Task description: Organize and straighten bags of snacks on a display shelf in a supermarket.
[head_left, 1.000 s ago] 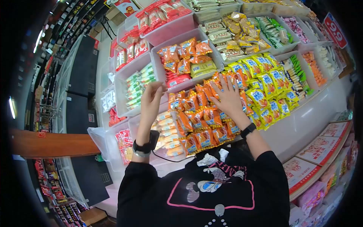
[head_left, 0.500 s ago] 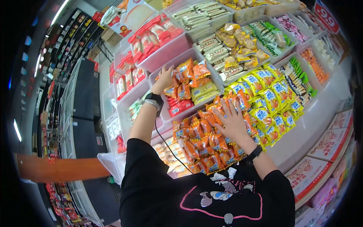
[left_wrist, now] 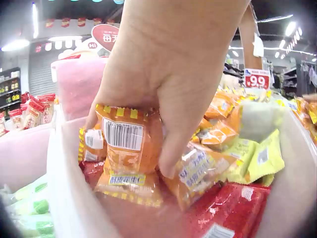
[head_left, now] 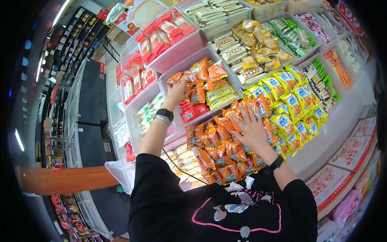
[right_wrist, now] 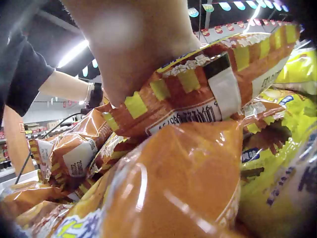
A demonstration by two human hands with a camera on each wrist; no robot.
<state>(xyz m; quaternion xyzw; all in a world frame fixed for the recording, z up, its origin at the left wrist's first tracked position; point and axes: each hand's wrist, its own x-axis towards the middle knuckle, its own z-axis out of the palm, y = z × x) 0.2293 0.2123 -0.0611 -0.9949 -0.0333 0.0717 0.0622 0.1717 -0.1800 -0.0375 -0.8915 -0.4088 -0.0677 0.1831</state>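
Observation:
My left hand (head_left: 176, 94) reaches into a clear bin, its fingers and thumb curled around orange packets at the left side. In the left wrist view the hand (left_wrist: 163, 59) is over an upright orange packet (left_wrist: 126, 148), with the thumb against another (left_wrist: 195, 171); its fingertips are mostly hidden. Red packets (head_left: 194, 113) and yellow packets (head_left: 221, 96) share this bin. My right hand (head_left: 253, 131) lies with fingers spread on the heap of orange packets (head_left: 227, 151) in front. In the right wrist view, packets (right_wrist: 173, 173) hide its fingers.
Yellow packets (head_left: 293, 105) lie heaped right of my right hand. Bins of red packets (head_left: 155, 47), beige packets (head_left: 231, 52) and green packets (head_left: 288, 36) stand behind and beside. A black cable (head_left: 177, 166) crosses below my left forearm.
My left hand moved from above the green-and-white packets into the bin, and its fingers have closed around orange packets. The right hand stays spread on the heap.

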